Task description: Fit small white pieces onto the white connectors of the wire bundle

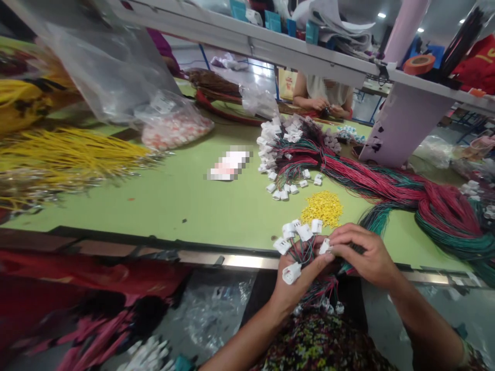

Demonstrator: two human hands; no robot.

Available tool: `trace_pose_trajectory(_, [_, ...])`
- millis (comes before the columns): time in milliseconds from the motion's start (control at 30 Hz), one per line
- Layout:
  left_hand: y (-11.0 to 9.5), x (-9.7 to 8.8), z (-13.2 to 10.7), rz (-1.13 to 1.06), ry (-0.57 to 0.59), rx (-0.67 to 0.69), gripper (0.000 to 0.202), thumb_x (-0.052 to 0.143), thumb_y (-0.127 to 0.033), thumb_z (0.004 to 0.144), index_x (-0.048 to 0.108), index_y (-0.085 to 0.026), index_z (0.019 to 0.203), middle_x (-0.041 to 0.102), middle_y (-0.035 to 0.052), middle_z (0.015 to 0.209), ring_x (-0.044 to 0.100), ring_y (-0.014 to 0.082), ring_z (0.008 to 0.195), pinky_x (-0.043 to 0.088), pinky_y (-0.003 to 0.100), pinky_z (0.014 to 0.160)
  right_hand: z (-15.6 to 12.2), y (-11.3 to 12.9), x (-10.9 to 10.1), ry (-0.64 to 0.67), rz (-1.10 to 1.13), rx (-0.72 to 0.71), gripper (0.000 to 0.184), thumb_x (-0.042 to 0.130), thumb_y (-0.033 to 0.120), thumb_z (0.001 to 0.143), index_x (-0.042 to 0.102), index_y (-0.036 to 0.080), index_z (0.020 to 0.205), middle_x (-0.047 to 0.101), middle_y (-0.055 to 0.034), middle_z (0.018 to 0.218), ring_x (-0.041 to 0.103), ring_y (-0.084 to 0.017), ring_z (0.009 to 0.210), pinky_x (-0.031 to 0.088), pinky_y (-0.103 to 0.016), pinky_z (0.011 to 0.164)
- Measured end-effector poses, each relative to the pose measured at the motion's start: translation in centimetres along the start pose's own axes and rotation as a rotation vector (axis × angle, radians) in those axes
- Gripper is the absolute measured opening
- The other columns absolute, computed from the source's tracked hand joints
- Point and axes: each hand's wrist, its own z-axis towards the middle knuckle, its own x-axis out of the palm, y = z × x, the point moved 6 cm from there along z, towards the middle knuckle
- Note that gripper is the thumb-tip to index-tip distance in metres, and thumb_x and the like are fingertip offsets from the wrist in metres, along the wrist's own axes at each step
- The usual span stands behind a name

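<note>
My left hand (299, 278) is wrapped around a small bunch of thin red, green and dark wires (303, 250) tipped with white plastic connectors (304, 232). The connectors fan out above its fingers, and one hangs over the thumb side. My right hand (363, 252) has its thumb and fingers pinched at a single white connector (325, 246), close to the left thumb tip. Any smaller part between those fingertips is hidden. Just beyond the hands lies a pile of tiny yellow pieces (322, 208). More wire ends with white connectors (328, 307) dangle below my hands at the lap.
A thick bundle of red and green wires (371, 178) with white connectors stretches across the green table (162, 206). Yellow wires (77, 154) lie at left, beside a plastic bag of orange-white parts (176, 131). A shelf (247, 38) spans overhead. Another person (325, 98) sits opposite.
</note>
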Motion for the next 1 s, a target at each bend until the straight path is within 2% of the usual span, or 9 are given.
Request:
trace_pose_trajectory(67, [0.5,-0.3,0.3,-0.018,-0.035,-0.038,0.031,0.085,-0.036,0.074,0.075,-0.017,0.097,0.072,0.0038,0.072,0.063,0.0152,0.060,0.053,0.028,0.059,0.1,-1.6,-1.8,-0.076,-0.019,0.052,0.015,0.063,0.030,0.097,0.076,0.023,0.097,0.073,-0.0061,0.100,0.069,-0.018,0.087,0.058,-0.033,0.078])
trace_pose_trajectory(133, [0.8,-0.4,0.5,-0.039,-0.050,-0.066,0.033,0.084,-0.039,0.075,0.076,-0.017,0.098,0.068,0.0013,0.064,0.058,0.0127,0.055,0.047,0.024,0.052,0.3,-3.5,-4.0,-0.234,-0.168,0.068,0.013,0.063,0.028,0.095,0.074,0.022,0.096,0.072,-0.0059,0.099,0.068,-0.019,0.086,0.056,-0.033,0.079])
trace_pose_trajectory(167, [0.9,-0.4,0.5,-0.045,-0.061,-0.071,0.033,0.084,-0.040,0.076,0.076,-0.017,0.097,0.066,0.0006,0.063,0.057,0.0120,0.054,0.045,0.024,0.051,0.5,-4.5,-4.4,-0.223,-0.270,0.080,0.012,0.063,0.026,0.094,0.074,0.021,0.094,0.072,-0.0058,0.095,0.067,-0.020,0.086,0.055,-0.034,0.079])
trace_pose_trajectory(300, [0.6,-0.4,0.6,-0.029,-0.079,-0.077,0.032,0.085,-0.039,0.074,0.077,-0.018,0.096,0.068,0.0012,0.070,0.056,0.0109,0.054,0.046,0.025,0.054,1.1,-8.1,-3.3,0.056,-0.641,0.156,0.011,0.063,0.014,0.089,0.073,0.019,0.089,0.071,-0.0064,0.092,0.065,-0.023,0.088,0.049,-0.037,0.084])
trace_pose_trajectory(400, [0.5,-0.3,0.6,-0.015,-0.071,-0.085,0.035,0.086,-0.041,0.072,0.078,-0.017,0.096,0.068,0.0012,0.069,0.055,0.0111,0.052,0.046,0.026,0.053,1.4,-8.8,-2.4,0.156,-0.732,0.172,0.012,0.063,0.011,0.089,0.073,0.018,0.088,0.071,-0.0078,0.092,0.063,-0.024,0.090,0.046,-0.037,0.086])
trace_pose_trajectory(633, [1.4,-0.6,0.9,-0.001,-0.048,-0.069,0.040,0.085,-0.045,0.073,0.077,-0.016,0.099,0.065,0.0002,0.065,0.053,0.0107,0.051,0.045,0.025,0.052,2.0,-9.2,-1.7,0.201,-0.662,0.175,0.009,0.068,0.013,0.087,0.073,0.018,0.082,0.071,-0.0067,0.087,0.063,-0.023,0.086,0.044,-0.034,0.082])
trace_pose_trajectory(833, [0.9,-0.4,1.0,0.034,-0.056,-0.055,0.037,0.084,-0.046,0.074,0.077,-0.017,0.096,0.062,-0.0010,0.057,0.052,0.0115,0.050,0.043,0.026,0.051,2.0,-9.5,-1.7,0.156,-0.532,0.190,0.013,0.062,0.013,0.090,0.069,0.017,0.080,0.070,-0.0055,0.083,0.063,-0.020,0.081,0.047,-0.032,0.079])
trace_pose_trajectory(900, [0.7,-0.3,0.9,0.030,-0.053,-0.066,0.035,0.082,-0.046,0.075,0.077,-0.018,0.095,0.062,-0.0001,0.058,0.052,0.0120,0.051,0.041,0.025,0.050,1.6,-8.5,-1.4,0.144,-0.346,0.211,0.011,0.061,0.022,0.094,0.069,0.017,0.088,0.070,-0.0042,0.085,0.064,-0.018,0.079,0.050,-0.030,0.075])
trace_pose_trajectory(1000, [0.9,0.0,0.8,-0.030,-0.037,-0.094,0.033,0.080,-0.046,0.079,0.077,-0.019,0.097,0.063,0.0000,0.057,0.052,0.0114,0.051,0.038,0.024,0.048,0.8,-6.4,-0.3,0.129,0.082,0.236,0.017,0.066,0.036,0.093,0.070,0.019,0.090,0.069,-0.0019,0.085,0.064,-0.017,0.079,0.051,-0.028,0.075])
